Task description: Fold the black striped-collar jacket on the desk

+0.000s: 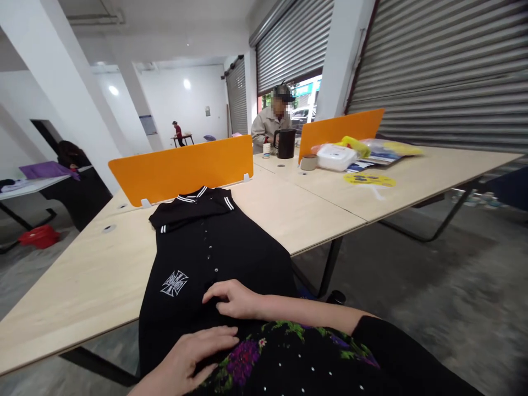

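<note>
A black short-sleeved polo dress (pixel 256 247) lies face up on the table, its near part hanging over the front edge. White stripes trim its collar and cuffs. Small buttons run down the front, beside a white cross-shaped emblem (pixel 174 282). My right hand (pixel 235 298) rests on the cloth just below the lowest visible button, fingers loosely bent and apart, with nothing visible in them. Closer to me, my left hand (pixel 193 355) lies with stretched fingers at the dress's hanging part, against my flowered black top (pixel 289 357).
The wooden table (pixel 99 275) carries orange dividers (pixel 185 165), a black jug (pixel 286 144), a roll of tape (pixel 308 163) and plastic-wrapped packages (pixel 336 157). Across it works a person in a light jacket (pixel 266 124). A red basin (pixel 39 236) sits on the floor at left.
</note>
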The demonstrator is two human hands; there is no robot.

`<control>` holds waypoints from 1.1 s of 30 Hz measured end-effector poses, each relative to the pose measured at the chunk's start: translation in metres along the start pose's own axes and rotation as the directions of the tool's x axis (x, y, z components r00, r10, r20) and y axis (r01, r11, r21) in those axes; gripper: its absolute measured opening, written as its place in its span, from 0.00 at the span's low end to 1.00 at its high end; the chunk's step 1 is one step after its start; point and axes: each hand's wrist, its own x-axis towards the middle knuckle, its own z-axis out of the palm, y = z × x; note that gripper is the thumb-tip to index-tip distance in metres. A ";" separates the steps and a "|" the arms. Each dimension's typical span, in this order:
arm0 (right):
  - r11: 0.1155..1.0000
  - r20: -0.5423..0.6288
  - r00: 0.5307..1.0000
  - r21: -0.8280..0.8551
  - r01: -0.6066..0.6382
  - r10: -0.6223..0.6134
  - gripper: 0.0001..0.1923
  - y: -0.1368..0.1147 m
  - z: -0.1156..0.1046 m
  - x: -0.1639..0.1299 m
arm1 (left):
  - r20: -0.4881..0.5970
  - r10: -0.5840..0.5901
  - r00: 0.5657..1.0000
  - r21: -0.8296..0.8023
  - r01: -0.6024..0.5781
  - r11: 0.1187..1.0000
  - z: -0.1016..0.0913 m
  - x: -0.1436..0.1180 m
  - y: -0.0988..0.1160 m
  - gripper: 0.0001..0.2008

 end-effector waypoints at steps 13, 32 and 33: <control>0.649 0.021 0.999 -0.760 0.038 -0.034 0.26 -0.013 -0.033 -0.013 | -0.043 -0.165 0.985 -0.074 0.161 0.984 -0.002 0.005 0.012 0.24; 0.409 0.506 0.815 -0.705 0.580 -0.282 0.14 0.016 -0.031 0.003 | -0.081 -0.260 0.962 -0.104 0.251 0.962 -0.004 0.013 0.021 0.24; 0.395 0.503 0.814 -0.711 0.581 -0.290 0.13 0.018 -0.028 0.006 | -0.097 -0.279 0.955 -0.116 0.267 0.957 -0.004 0.014 0.022 0.23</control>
